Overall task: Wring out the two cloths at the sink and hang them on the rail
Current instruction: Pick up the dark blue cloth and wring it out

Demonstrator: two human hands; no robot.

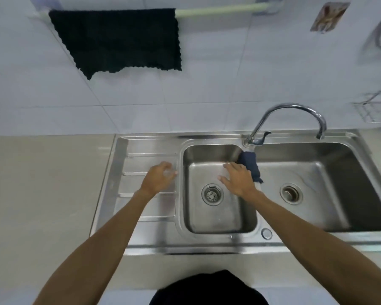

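Observation:
A black cloth (119, 38) hangs spread out over the left part of the pale green rail (220, 10) on the tiled wall. A dark blue cloth (251, 165) is draped over the divider between the two sink basins. My right hand (237, 178) hovers over the small basin (218, 219), fingers spread, its edge right beside the blue cloth but not gripping it. My left hand (160, 176) is over the drainboard (150, 205), fingers loosely curled and holding nothing.
A curved chrome tap (293, 108) stands behind the divider, with its spout over the large right basin (339, 168). A wire rack (376, 108) hangs on the wall at far right. Beige countertop (42, 183) lies left of the sink.

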